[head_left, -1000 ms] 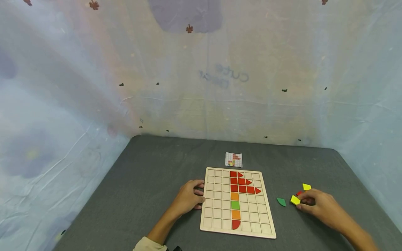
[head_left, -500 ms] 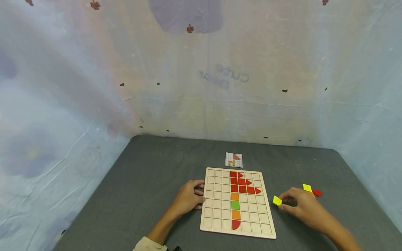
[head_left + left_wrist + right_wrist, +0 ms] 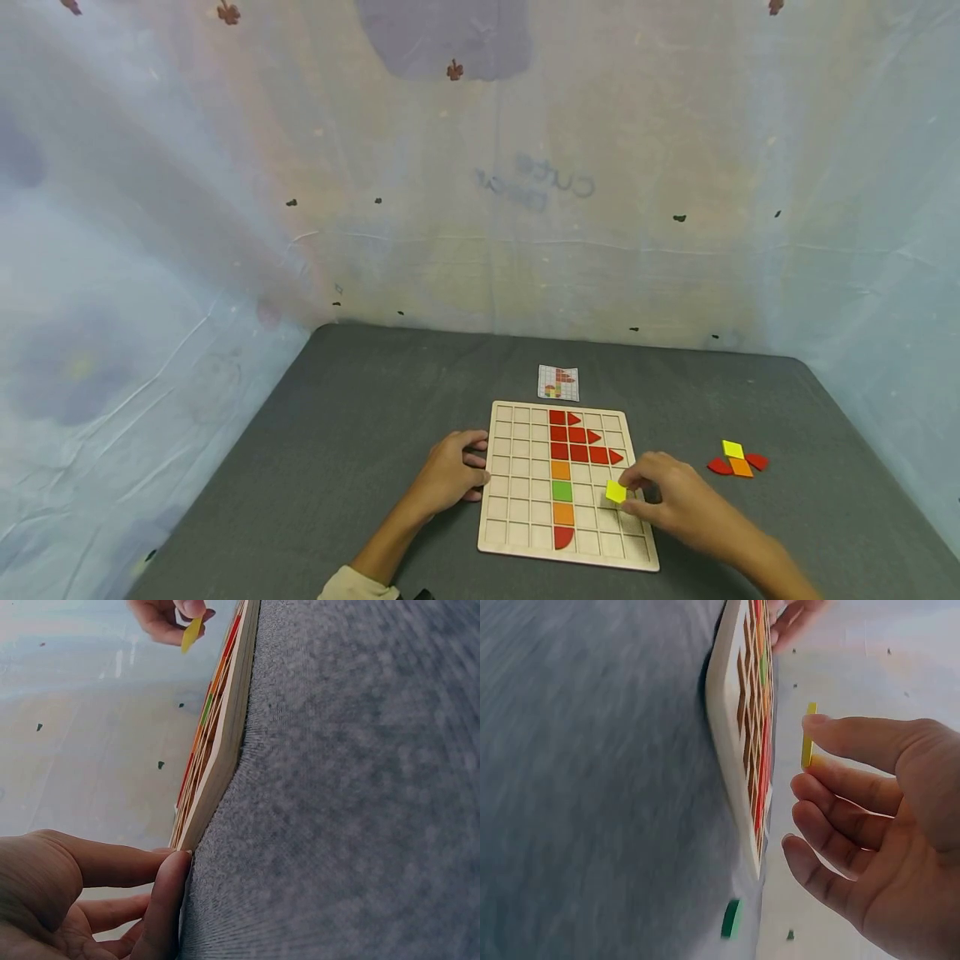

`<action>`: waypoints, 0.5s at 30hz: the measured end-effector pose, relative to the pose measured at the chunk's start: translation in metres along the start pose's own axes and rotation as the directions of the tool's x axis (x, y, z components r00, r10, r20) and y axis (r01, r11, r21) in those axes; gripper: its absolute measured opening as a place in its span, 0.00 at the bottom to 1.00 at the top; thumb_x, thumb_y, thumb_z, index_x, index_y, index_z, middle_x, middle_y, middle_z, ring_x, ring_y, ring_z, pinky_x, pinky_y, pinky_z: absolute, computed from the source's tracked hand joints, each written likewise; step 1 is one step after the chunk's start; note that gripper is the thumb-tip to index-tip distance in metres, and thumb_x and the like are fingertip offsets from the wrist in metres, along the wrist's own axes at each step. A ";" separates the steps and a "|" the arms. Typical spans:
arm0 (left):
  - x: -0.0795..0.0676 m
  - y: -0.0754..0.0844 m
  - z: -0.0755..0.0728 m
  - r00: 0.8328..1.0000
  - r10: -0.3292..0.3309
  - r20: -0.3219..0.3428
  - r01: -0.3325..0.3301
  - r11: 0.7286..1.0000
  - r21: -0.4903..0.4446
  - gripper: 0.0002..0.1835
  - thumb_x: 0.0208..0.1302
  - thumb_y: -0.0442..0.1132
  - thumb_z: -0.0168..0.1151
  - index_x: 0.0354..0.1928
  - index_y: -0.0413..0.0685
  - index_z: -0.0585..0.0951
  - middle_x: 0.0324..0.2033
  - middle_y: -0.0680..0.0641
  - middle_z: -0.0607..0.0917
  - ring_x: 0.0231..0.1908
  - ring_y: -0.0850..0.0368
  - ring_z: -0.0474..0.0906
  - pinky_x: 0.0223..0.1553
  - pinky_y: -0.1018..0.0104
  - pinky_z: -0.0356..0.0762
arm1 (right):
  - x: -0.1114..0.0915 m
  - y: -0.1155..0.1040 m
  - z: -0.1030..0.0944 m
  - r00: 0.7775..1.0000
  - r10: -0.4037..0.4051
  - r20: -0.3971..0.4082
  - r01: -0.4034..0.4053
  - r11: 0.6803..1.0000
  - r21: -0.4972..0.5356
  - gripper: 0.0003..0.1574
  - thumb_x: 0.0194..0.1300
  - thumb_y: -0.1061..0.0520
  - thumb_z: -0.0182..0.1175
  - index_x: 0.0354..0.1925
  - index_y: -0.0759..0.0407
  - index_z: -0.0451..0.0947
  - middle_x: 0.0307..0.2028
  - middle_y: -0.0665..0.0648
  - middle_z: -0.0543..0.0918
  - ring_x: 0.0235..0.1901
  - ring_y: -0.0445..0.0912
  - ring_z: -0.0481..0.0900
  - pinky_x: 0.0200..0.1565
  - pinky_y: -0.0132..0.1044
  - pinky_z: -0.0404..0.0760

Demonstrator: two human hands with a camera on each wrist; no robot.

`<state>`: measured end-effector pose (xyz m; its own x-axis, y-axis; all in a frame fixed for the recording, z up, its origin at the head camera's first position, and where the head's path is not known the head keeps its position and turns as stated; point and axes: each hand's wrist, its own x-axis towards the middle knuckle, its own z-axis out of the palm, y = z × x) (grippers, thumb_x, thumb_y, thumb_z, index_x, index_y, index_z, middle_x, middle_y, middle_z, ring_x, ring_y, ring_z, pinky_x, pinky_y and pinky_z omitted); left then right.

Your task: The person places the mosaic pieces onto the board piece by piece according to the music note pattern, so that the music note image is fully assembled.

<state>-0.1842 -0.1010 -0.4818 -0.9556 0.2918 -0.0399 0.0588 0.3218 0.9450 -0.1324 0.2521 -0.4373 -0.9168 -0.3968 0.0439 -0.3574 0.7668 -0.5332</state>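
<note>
A wooden grid board point(image 3: 517, 490) lies on the table, partly filled with red, orange and green tiles. At its left edge my left hand point(image 3: 450, 471) holds the rim with thumb and fingers; the left wrist view shows the fingertips at the board's edge point(image 3: 217, 780). Over the right part of the board, my right hand point(image 3: 678, 496) pinches a yellow square tile point(image 3: 615, 492) between thumb and index finger. That tile point(image 3: 808, 735) appears edge-on and apart from the board in the right wrist view, where the other fingers point(image 3: 829, 832) are loosely bent.
Right of the board lie a yellow tile point(image 3: 732, 449), an orange tile point(image 3: 741, 467) and two red pieces point(image 3: 720, 467). A green piece point(image 3: 731, 919) rests near the board, hidden in the head view. A printed pattern card point(image 3: 558, 382) lies behind the board.
My right hand has moved left from the loose pieces to above the board, carrying the yellow tile. A red and an orange piece are uncovered. The left hand stays put.
</note>
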 end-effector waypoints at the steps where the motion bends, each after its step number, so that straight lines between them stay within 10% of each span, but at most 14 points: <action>1: 0.000 0.000 0.000 1.000 -0.001 0.000 0.001 1.000 0.003 0.34 0.60 0.25 0.70 0.71 0.33 0.75 0.58 0.39 0.79 0.50 0.49 0.81 0.29 0.63 0.90 | 0.001 -0.003 0.001 1.000 0.008 0.011 -0.008 1.000 0.003 0.15 0.62 0.48 0.78 0.44 0.48 0.84 0.42 0.43 0.82 0.41 0.38 0.80 0.42 0.35 0.86; 15: -0.001 -0.001 0.001 1.000 0.000 -0.008 0.000 1.000 -0.008 0.35 0.59 0.24 0.70 0.70 0.32 0.75 0.58 0.38 0.79 0.49 0.49 0.81 0.28 0.62 0.90 | 0.015 -0.028 0.020 0.992 -0.065 0.104 0.059 0.996 0.060 0.11 0.65 0.48 0.75 0.44 0.43 0.84 0.41 0.41 0.81 0.42 0.37 0.78 0.42 0.34 0.84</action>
<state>-0.1831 -0.1010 -0.4825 -0.9579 0.2845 -0.0375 0.0565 0.3150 0.9474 -0.1324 0.2145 -0.4384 -0.8682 -0.4961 -0.0099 -0.3993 0.7104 -0.5796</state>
